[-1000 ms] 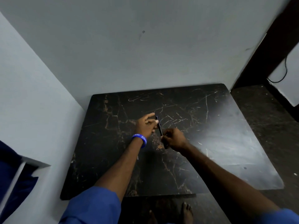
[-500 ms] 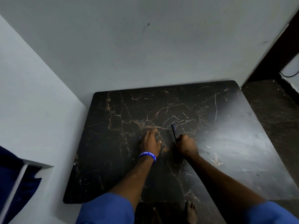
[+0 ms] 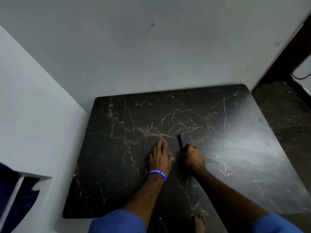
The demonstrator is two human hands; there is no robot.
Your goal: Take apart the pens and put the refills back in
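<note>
A dark pen barrel point(image 3: 181, 140) sticks up and away from my right hand point(image 3: 192, 157), which is closed around its lower end on the black marble table point(image 3: 117, 182). A thin blue refill point(image 3: 144, 157) lies on the table just left of my left hand point(image 3: 159, 157). That hand rests flat, palm down, fingers slightly apart, with nothing in it. A blue wristband sits on my left wrist.
The table stands in a corner, with grey walls behind it and on the left. Dark floor runs along the table's right side. My bare feet point(image 3: 199, 222) show below the front edge. Something blue point(image 3: 10, 199) sits at the lower left.
Both hands came down from holding the pen together. My left hand let go and now lies flat on the table, with the refill beside it. My right hand keeps the barrel.
</note>
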